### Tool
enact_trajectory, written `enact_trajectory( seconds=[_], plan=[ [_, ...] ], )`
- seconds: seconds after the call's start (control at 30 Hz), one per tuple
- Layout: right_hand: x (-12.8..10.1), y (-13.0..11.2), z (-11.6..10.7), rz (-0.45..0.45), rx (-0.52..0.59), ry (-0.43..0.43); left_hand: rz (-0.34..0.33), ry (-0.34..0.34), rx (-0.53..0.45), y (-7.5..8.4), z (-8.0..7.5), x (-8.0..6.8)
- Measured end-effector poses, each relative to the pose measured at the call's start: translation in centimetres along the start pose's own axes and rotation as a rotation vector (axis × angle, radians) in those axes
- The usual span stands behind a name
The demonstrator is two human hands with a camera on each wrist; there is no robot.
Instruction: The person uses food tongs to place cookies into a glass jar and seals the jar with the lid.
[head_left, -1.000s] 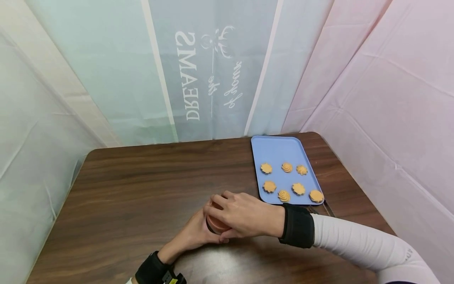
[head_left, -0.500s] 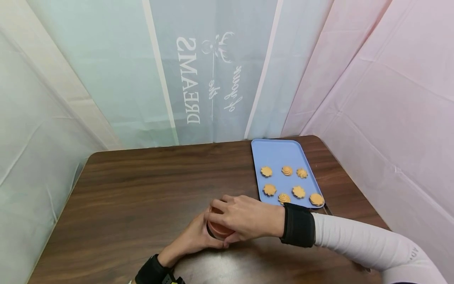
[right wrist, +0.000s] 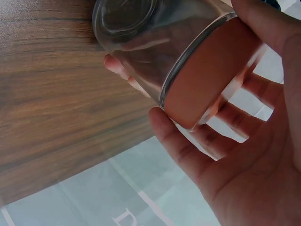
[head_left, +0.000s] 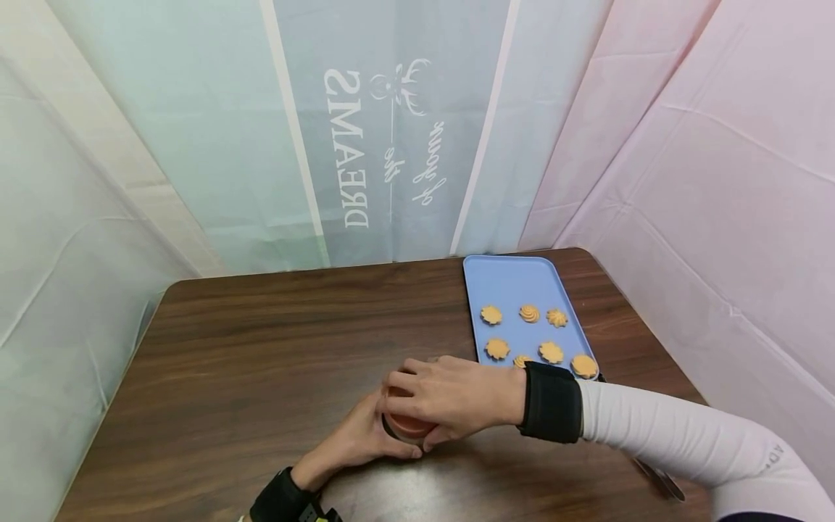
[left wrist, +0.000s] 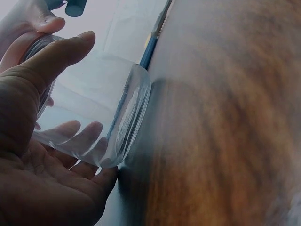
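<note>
A clear jar (left wrist: 134,113) with a reddish-brown lid (right wrist: 211,75) stands near the front middle of the table, its smooth base close over the wood in the left wrist view. My left hand (head_left: 359,435) wraps round the jar's body, thumb on one side and fingers on the other. From above, my right hand (head_left: 450,395) grips the lid, fingers and thumb spread round its rim. The lid sits on the jar's mouth. Through the clear wall, the jar's inside shows no contents. In the head view both hands hide most of the jar.
A blue tray (head_left: 512,279) holding several round, ridged cookies (head_left: 497,349) lies at the table's back right. Under my right sleeve pokes out the end of a dark metal utensil (head_left: 662,482). Fabric curtains (head_left: 417,145) border the brown wooden table (head_left: 261,348).
My right hand and wrist have turned slightly round the lid, and the right forearm has shifted up, covering more of the tray's near edge. The utensil's end has come into view below the sleeve.
</note>
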State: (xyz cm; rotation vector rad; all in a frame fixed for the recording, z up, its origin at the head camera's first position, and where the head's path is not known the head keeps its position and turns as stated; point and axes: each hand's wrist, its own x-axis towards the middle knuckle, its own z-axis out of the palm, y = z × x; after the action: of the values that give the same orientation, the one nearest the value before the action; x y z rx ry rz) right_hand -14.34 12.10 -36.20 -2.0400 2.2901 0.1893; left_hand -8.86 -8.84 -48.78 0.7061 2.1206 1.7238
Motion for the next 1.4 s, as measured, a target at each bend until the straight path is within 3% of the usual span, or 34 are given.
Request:
enact_trajectory(
  seconds=[0.17, 0.4, 0.9, 1.03, 1.4],
  plan=[
    [0.1, 0.2, -0.1, -0.032, 0.004, -0.010, 0.017, -0.024, -0.007, -0.2, -0.1, -0.1],
    [0.4, 0.4, -0.4, -0.080, -0.017, -0.030, 0.093, -0.023, 0.053, -0.7, -0.2, 0.1],
    [0.5, 0.5, -0.5, -0.093, 0.016, -0.053, 0.088, -0.020, 0.078, -0.6, -0.2, 0.3],
    [0.3, 0.5, -0.9, -0.028, 0.052, -0.046, 0.089, 0.003, 0.077, -0.6, -0.1, 0.3],
    [0.2, -1.2, -3.4, 0.289, 0.037, -0.048, -0.017, 0.034, 0.125, -0.2, -0.1, 0.4]
  ],
)
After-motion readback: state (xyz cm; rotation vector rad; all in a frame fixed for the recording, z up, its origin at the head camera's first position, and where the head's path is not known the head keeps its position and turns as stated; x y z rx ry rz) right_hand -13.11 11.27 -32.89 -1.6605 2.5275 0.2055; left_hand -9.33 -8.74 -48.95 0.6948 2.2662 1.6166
